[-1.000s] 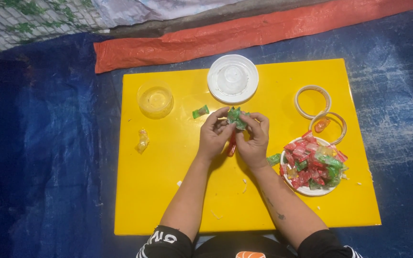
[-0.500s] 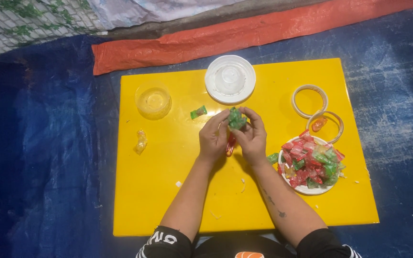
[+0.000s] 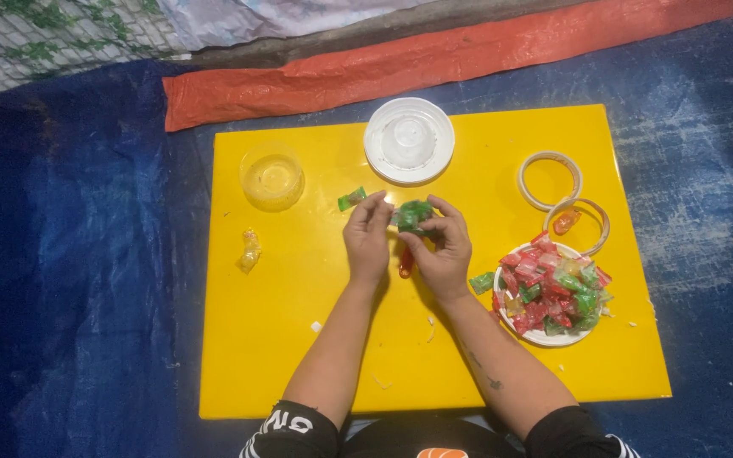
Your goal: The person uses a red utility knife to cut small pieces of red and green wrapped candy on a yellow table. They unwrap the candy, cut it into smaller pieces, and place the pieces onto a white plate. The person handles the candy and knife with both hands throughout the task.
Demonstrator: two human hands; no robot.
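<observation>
roughly left to right: clear cup [image 3: 271, 175] and yellow candy [image 3: 250, 250] well left of left hand [image 3: 368, 239]. green candy [image 3: 411, 215] between both hands at fingertip height, long axis running hand to hand; left hand pinches left end, right hand [image 3: 443, 250] grips right end. white plate [image 3: 558, 337] of sweets right of right hand, on yellow desk [image 3: 299, 356].

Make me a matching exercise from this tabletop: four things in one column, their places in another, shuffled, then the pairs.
1. green wrapped candy
2. clear glass bowl
3. white lid
4. white plate of candies

A. far edge of the yellow board, middle
B. between left hand and right hand
C. board's right side
D. board's far left

Pairs: 1-B, 2-D, 3-A, 4-C
</observation>
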